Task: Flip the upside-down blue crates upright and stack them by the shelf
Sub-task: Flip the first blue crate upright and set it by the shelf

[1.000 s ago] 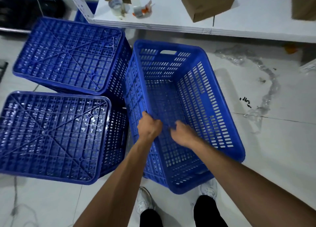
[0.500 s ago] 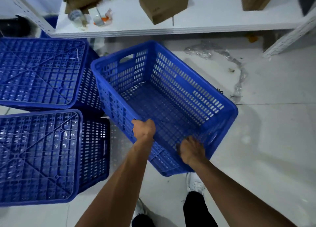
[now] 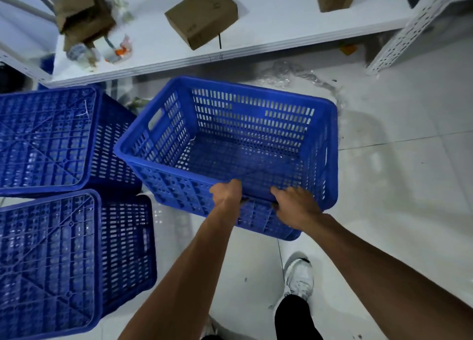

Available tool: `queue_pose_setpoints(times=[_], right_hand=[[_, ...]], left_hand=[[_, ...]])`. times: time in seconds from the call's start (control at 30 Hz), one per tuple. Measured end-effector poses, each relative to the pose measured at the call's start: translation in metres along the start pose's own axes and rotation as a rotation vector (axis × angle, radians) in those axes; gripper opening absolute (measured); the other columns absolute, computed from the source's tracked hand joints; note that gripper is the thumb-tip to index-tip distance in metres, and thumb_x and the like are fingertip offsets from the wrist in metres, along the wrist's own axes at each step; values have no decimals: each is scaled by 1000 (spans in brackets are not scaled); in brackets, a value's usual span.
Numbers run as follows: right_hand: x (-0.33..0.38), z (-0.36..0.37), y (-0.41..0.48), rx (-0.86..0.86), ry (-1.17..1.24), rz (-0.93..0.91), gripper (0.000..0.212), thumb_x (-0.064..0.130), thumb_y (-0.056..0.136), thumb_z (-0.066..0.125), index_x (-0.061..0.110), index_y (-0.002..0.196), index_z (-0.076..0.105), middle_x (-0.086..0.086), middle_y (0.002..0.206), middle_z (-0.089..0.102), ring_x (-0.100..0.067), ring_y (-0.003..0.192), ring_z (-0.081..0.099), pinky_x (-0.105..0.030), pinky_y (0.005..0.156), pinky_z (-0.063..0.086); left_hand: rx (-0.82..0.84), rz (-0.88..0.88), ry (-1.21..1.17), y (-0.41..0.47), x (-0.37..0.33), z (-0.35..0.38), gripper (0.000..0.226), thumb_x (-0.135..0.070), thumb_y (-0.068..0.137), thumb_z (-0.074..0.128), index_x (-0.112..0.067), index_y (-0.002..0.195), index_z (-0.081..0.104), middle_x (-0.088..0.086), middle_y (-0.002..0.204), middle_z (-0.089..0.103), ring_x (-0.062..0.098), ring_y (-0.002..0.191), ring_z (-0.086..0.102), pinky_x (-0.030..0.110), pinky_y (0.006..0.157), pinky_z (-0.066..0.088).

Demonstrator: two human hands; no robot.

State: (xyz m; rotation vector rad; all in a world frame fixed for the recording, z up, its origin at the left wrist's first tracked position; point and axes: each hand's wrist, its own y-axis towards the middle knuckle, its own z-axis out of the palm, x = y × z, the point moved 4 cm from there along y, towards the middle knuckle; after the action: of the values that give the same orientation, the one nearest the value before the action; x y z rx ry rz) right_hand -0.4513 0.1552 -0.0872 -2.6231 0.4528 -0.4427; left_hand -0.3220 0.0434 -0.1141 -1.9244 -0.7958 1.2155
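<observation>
1. While the upright blue slotted plastic crate (image 3: 250, 119) sat mouth-up over the pale tiled floor (image 3: 396, 186), both hands had its near long rim.
2. Left hand (image 3: 226, 193): fingers curled over the rim into the crate, closed firmly on the rim.
3. Right hand (image 3: 294, 206): fingers hooked over the same rim, close beside the left, also clamped on it.
4. Position: the crate was in front of the white metal shelf (image 3: 256, 27) and right of the other crates. Its near edge looked raised. I could not tell whether the far edge rested on the floor.
5. Judgement: a two-handed hold on one edge suited tipping and swinging the crate, not carrying it level. A wider hold seemed needed for setting it down squarely.
6. Two more blue crates stood bottom-up at left, the far upside-down crate (image 3: 46, 140) behind the near upside-down crate (image 3: 48, 257). Nothing was stacked yet, so the task looked early.
7. Risk: crumpled clear plastic film (image 3: 289, 73) lay by the shelf, likely where the stack would go, and a white shoe (image 3: 299, 278) stood just behind the crate.
</observation>
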Motion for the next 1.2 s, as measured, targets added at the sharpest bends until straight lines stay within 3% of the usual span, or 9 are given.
queue_pose_setpoints(times=[0.1, 0.23, 0.4, 0.53, 0.6, 0.73, 0.83, 1.0, 1.2], right_hand=[[-30, -12, 8, -18, -32, -9, 25, 29, 96, 52, 17, 118, 54, -11, 104, 69, -34, 97, 65, -37, 73, 47], [-69, -31, 16, -56, -93, -55, 25, 32, 97, 52, 18, 117, 55, -7, 101, 70, -30, 92, 66, -33, 71, 45], [-107, -49, 21, -63, -144, -69, 25, 34, 98, 50, 20, 119, 53, -5, 102, 70, -29, 91, 66, -33, 68, 39], [-140, -60, 22, -130, -208, -81, 23, 34, 88, 66, 18, 104, 61, -2, 84, 72, -28, 74, 68, -33, 62, 46], [-158, -64, 23, -170, -283, -84, 31, 31, 68, 85, 17, 87, 65, 1, 64, 68, -25, 51, 64, -30, 48, 44], [-206, -69, 24, -205, -338, -74, 41, 25, 47, 95, 14, 77, 68, 0, 54, 65, -28, 37, 58, -30, 39, 42], [-247, -69, 28, -167, -385, -7, 47, 24, 46, 95, 14, 86, 72, -2, 61, 69, -28, 44, 63, -33, 41, 48], [-305, -71, 33, -137, -468, 103, 39, 28, 68, 83, 16, 103, 71, -5, 83, 74, -34, 70, 70, -38, 55, 53], [-368, -68, 49, -176, -414, 94, 37, 3, 48, 90, 5, 79, 72, -12, 57, 63, -33, 45, 60, -34, 40, 46]], left_hand=[[136, 77, 246, -17, -13, -3, 34, -42, 87, 70, -8, 87, 65, 12, 88, 63, 29, 85, 65, 44, 74, 61], [-65, 468, 1053, -20, -45, -19, 70, -80, 72, 58, -11, 66, 67, 4, 65, 67, 22, 65, 64, 32, 59, 49], [-402, 928, 1293, -18, -80, -27, 61, -50, 70, 80, -6, 105, 55, 12, 107, 56, 31, 102, 53, 44, 84, 49], [-243, 1058, 1656, 9, -91, -20, 62, -30, 81, 73, -11, 135, 49, 11, 130, 57, 31, 123, 51, 48, 110, 36], [-160, 1079, 1727, 14, -100, -8, 51, -24, 87, 64, -14, 136, 50, 9, 127, 62, 30, 121, 56, 46, 108, 38], [43, 1093, 1884, 8, -118, 37, 30, -15, 89, 59, -16, 118, 59, 5, 111, 70, 29, 100, 69, 42, 80, 55], [127, 1200, 1953, 6, -118, 74, 36, -17, 86, 67, -18, 119, 56, 3, 110, 70, 28, 93, 71, 40, 77, 58], [120, 1318, 1972, 1, -116, 136, 34, -15, 96, 52, -12, 130, 46, 8, 121, 64, 29, 100, 68, 40, 83, 56], [62, 1292, 1888, -15, -103, 195, 38, -9, 93, 54, -13, 131, 49, 8, 120, 64, 32, 95, 68, 40, 75, 54]])
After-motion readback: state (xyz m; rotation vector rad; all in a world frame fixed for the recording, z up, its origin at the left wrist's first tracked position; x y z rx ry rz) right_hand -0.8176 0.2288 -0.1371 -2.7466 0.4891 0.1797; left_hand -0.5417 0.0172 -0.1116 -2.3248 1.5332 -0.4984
